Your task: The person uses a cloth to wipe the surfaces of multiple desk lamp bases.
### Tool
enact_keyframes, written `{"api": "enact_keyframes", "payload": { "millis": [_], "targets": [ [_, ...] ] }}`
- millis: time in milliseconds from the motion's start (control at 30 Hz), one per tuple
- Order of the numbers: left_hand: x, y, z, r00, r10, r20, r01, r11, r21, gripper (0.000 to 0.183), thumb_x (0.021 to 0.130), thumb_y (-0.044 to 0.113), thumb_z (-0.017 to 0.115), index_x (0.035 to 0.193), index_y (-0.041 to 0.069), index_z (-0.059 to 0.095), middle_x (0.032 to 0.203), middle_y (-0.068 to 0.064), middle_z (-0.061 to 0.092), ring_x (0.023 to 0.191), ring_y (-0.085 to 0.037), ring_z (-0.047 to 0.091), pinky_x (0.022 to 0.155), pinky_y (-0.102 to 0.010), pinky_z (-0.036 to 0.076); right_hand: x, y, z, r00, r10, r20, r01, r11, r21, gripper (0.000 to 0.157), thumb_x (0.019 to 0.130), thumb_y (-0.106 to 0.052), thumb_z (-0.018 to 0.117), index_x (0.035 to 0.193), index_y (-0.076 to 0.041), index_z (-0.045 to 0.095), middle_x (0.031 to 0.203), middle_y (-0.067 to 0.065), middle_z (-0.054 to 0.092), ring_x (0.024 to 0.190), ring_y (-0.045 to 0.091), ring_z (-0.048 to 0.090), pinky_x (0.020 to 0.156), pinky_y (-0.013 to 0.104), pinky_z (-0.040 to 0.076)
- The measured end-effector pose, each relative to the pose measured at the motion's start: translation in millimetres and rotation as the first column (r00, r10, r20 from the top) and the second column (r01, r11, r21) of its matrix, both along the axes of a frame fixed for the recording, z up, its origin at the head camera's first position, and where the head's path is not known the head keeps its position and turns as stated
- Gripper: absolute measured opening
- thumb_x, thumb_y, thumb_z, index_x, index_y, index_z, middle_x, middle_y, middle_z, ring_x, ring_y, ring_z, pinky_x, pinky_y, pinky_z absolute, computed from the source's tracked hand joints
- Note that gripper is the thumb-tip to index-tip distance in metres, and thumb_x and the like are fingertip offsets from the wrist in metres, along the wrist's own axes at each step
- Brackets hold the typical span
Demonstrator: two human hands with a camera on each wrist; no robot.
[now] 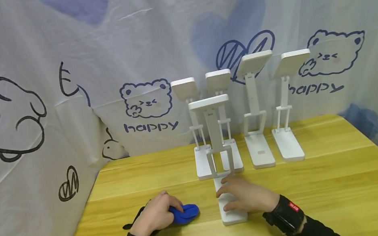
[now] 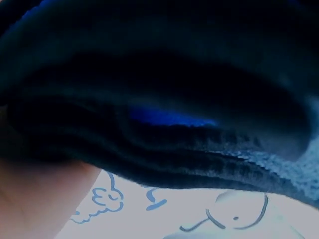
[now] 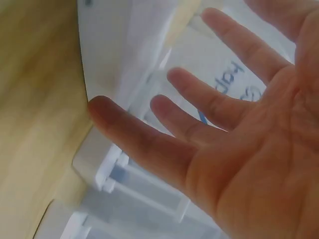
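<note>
The left hand (image 1: 156, 215) gripped one blue cloth (image 1: 189, 213) between curled fingers. The right hand (image 1: 248, 194) spread its fingers over one white stand (image 1: 214, 130), four other stands (image 1: 259, 144) beyond them.

Free tabletop (image 1: 348, 175) at right — front stand (image 1: 214, 130) blocks centre, four stands (image 1: 252, 94) behind.

Left hand (image 1: 158, 212) curled, right hand (image 1: 247, 194) with fingers (image 3: 139, 133) spread

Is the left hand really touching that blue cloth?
Touching. The head view shows it: the left hand grips the blue cloth, which pokes out past the fingers.
</note>
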State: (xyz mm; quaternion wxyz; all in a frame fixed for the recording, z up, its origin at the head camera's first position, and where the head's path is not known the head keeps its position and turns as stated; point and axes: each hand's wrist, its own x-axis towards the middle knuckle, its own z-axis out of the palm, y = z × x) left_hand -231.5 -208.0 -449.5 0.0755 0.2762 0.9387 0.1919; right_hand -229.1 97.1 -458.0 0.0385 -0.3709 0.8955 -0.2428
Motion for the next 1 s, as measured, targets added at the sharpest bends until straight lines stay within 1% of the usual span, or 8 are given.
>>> {"api": "enact_keyframes", "payload": {
  "millis": [100, 233, 333, 400, 533, 633, 800, 1000],
  "targets": [
    [-0.3, -5, 2.0, 1.000, 0.029, 0.006, -0.029, 0.999, -0.015, 0.044, 0.069, -0.011, 0.053, 0.085, 0.023, 0.076, 0.103, 0.004, 0.071, 0.108, -0.025, 0.055, 0.103, -0.051, 0.037, 4.3, -6, -3.7, 0.999, 0.037, -0.037, -0.035, 0.998, 0.043, 0.035, 0.078, -0.033, 0.073, 0.107, -0.012, 0.071, 0.125, 0.016, 0.059, 0.121, 0.035, 0.043, 0.101, 0.052, 0.037],
    [-0.1, -9, 4.4, 0.999, 0.032, 0.015, -0.032, 0.999, -0.001, 0.044, 0.068, -0.011, 0.053, 0.083, 0.023, 0.077, 0.099, 0.004, 0.071, 0.105, -0.026, 0.055, 0.100, -0.052, 0.039, 9.3, -11, -5.7, 0.997, 0.045, -0.055, -0.039, 0.994, 0.101, 0.036, 0.074, -0.038, 0.075, 0.103, -0.016, 0.072, 0.131, 0.022, 0.051, 0.121, 0.037, 0.043, 0.098, 0.051, 0.040],
    [-0.2, -9, 5.5, 1.000, 0.021, 0.023, -0.021, 1.000, 0.013, 0.044, 0.068, -0.012, 0.053, 0.082, 0.022, 0.077, 0.098, 0.003, 0.071, 0.102, -0.025, 0.056, 0.099, -0.052, 0.040, 13.3, -13, -5.9, 0.998, 0.034, -0.049, -0.028, 0.992, 0.121, 0.032, 0.071, -0.041, 0.077, 0.095, -0.021, 0.070, 0.134, 0.021, 0.047, 0.122, 0.037, 0.040, 0.094, 0.050, 0.044],
    [-0.4, -10, 5.6, 0.999, 0.023, 0.031, -0.023, 1.000, 0.010, 0.044, 0.068, -0.012, 0.053, 0.081, 0.023, 0.077, 0.098, 0.003, 0.071, 0.103, -0.025, 0.056, 0.099, -0.052, 0.040, 15.9, -15, -6.2, 0.997, 0.040, -0.062, -0.032, 0.991, 0.128, 0.030, 0.067, -0.042, 0.079, 0.088, -0.024, 0.068, 0.134, 0.019, 0.047, 0.123, 0.036, 0.039, 0.091, 0.048, 0.047],
    [-0.2, -12, 6.2, 0.998, 0.030, 0.055, -0.030, 1.000, 0.005, 0.045, 0.068, -0.013, 0.053, 0.080, 0.024, 0.076, 0.098, 0.004, 0.070, 0.103, -0.026, 0.055, 0.095, -0.053, 0.043, 19.7, -16, -5.9, 0.995, 0.068, -0.067, -0.057, 0.987, 0.151, 0.035, 0.060, -0.042, 0.083, 0.083, -0.025, 0.063, 0.137, 0.015, 0.045, 0.124, 0.032, 0.038, 0.082, 0.042, 0.051],
    [-0.4, -13, 6.8, 0.998, 0.032, 0.060, -0.032, 0.999, 0.003, 0.046, 0.068, -0.012, 0.053, 0.079, 0.026, 0.076, 0.098, 0.004, 0.070, 0.103, -0.026, 0.055, 0.094, -0.053, 0.043, 20.0, -17, -5.5, 0.993, 0.099, -0.057, -0.088, 0.983, 0.161, 0.038, 0.057, -0.041, 0.084, 0.085, -0.025, 0.063, 0.140, 0.014, 0.043, 0.126, 0.030, 0.036, 0.084, 0.041, 0.051],
    [-0.7, -15, 7.3, 0.997, 0.031, 0.073, -0.031, 1.000, 0.004, 0.046, 0.068, -0.012, 0.053, 0.077, 0.027, 0.075, 0.098, 0.005, 0.070, 0.106, -0.028, 0.054, 0.097, -0.055, 0.041, 19.1, -21, -6.8, 0.986, 0.158, -0.055, -0.147, 0.976, 0.161, 0.041, 0.056, -0.037, 0.086, 0.087, -0.025, 0.064, 0.142, 0.013, 0.042, 0.127, 0.029, 0.035, 0.092, 0.043, 0.047],
    [-1.3, -16, 5.4, 0.996, 0.034, 0.079, -0.033, 0.999, -0.015, 0.047, 0.068, -0.012, 0.054, 0.076, 0.029, 0.075, 0.098, 0.005, 0.070, 0.104, -0.028, 0.055, 0.093, -0.053, 0.044, 19.0, -27, -8.2, 0.977, 0.211, -0.026, -0.206, 0.970, 0.128, 0.039, 0.058, -0.030, 0.086, 0.088, -0.025, 0.063, 0.143, 0.012, 0.041, 0.129, 0.027, 0.035, 0.096, 0.041, 0.045]
  ]
}}
